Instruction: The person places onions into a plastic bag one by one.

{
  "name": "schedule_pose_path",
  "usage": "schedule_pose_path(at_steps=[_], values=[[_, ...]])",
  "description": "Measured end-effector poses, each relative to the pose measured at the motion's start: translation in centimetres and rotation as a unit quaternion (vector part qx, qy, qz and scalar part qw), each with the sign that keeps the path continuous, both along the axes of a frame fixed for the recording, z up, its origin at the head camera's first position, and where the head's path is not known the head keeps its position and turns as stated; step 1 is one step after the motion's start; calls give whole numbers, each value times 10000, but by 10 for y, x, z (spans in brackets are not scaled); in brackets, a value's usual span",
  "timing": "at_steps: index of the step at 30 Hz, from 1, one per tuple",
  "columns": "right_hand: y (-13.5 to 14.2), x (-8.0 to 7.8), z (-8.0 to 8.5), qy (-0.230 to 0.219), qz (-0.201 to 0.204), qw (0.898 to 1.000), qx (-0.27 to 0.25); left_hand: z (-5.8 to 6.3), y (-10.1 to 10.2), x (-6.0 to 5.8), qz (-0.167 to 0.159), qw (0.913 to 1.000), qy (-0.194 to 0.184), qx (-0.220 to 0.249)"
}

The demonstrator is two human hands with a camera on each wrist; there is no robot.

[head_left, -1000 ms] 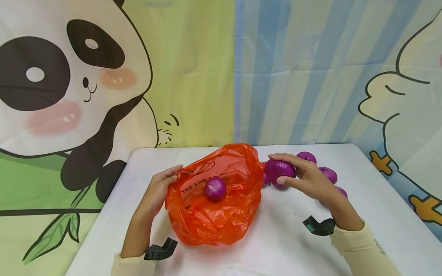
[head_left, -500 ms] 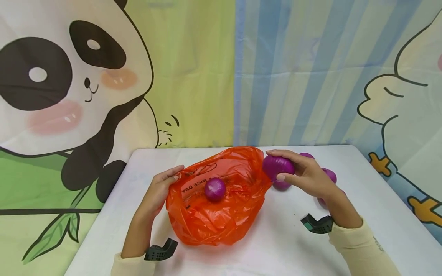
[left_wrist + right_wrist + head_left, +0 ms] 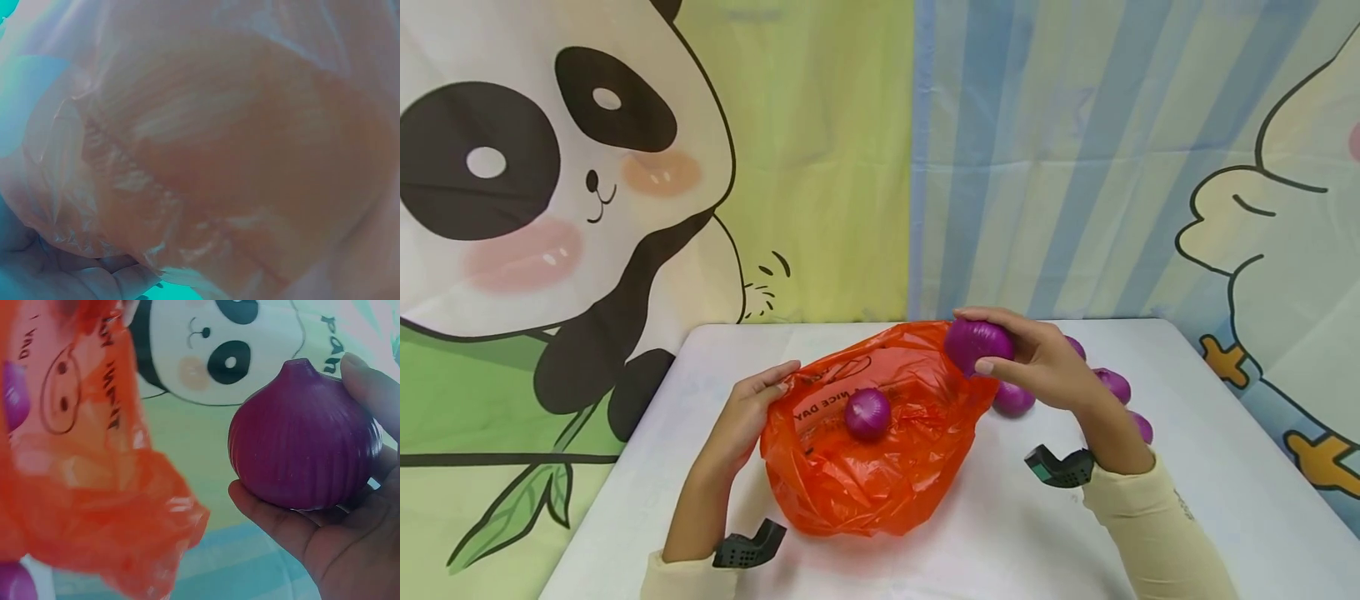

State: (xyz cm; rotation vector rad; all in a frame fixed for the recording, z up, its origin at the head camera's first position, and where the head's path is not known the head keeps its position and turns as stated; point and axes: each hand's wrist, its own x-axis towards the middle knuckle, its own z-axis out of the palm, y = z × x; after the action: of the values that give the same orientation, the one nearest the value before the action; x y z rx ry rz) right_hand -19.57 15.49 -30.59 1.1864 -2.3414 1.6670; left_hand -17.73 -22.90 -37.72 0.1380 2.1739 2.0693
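My right hand [image 3: 1048,362] grips a purple onion [image 3: 976,345] above the right rim of a red plastic bag [image 3: 865,492]. In the right wrist view the same onion [image 3: 303,440] sits between thumb and fingers, apart from the bag [image 3: 94,506]. With my left hand [image 3: 747,417] I pinch the bag's left rim, and its mouth gapes toward me. Another onion [image 3: 868,414] lies inside the bag. The left wrist view is mostly filled by the bag's blurred film [image 3: 219,156], with part of my left hand [image 3: 81,275] at the lower left.
On the white table [image 3: 1022,517], an onion [image 3: 1013,400] lies just right of the bag. More onions stand farther right, among them one onion [image 3: 1114,385] behind my right wrist, partly hidden by the arm. A printed cloth backdrop [image 3: 820,167] rises behind the table.
My right hand has carried the onion left and slightly up, from beside the bag to over its right rim. The bag's right side has spread a little to the right; my left hand stays put.
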Motion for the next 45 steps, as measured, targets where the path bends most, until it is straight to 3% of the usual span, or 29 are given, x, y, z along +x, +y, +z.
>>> schedule_pose_path(at_steps=[9, 15, 23, 33, 45], values=[[-30, -12, 8, -173, 341, 9992, 64, 2, -2, -1, 32, 10000, 37, 2], [-47, -23, 2, -621, 496, 9967, 168, 0, -1, -1, -6, 10000, -29, 26], [-68, -34, -5, -881, 460, 9940, 446, 0, 0, -1, 6, 10000, -64, 46], [-84, -49, -19, -592, 535, 9886, 1277, 0, 0, 0, 15, 10000, -95, 25], [-93, -56, -37, -550, 529, 9812, 1774, 0, 0, -1, 52, 10000, -31, 14]])
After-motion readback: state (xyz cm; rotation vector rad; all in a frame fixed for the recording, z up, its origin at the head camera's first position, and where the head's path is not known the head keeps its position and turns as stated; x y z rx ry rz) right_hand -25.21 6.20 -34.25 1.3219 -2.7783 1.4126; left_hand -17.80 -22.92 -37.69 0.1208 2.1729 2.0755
